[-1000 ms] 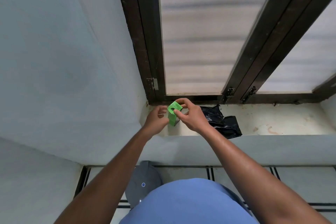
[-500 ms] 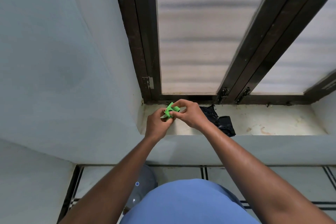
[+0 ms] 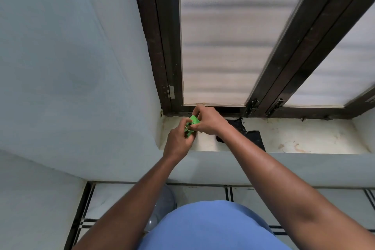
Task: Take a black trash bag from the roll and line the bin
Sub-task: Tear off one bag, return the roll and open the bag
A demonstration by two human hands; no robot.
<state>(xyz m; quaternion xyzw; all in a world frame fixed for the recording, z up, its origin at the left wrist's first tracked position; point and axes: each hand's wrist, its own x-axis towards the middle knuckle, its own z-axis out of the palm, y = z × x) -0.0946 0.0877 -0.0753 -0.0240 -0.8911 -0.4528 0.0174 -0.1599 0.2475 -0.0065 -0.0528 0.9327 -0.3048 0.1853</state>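
Note:
A small green packet [image 3: 193, 122] with black print is held over the left end of the windowsill [image 3: 304, 140]. My left hand [image 3: 178, 140] grips it from below and my right hand [image 3: 209, 121] pinches its top; most of the packet is hidden by my fingers. Behind my right wrist a crumpled black trash bag [image 3: 250, 137] lies on the sill. On the floor under my left forearm a grey domed bin lid [image 3: 164, 205] shows in part.
A dark-framed window [image 3: 223, 46] with frosted panes rises right behind the sill. A pale wall [image 3: 71, 67] closes in on the left. Tiled floor [image 3: 203, 193] with dark lines lies below, partly covered by my blue shirt.
The packet has been lifted off the sill and is now pressed between both hands, my left fingers closing over its lower part. The view has shifted slightly right.

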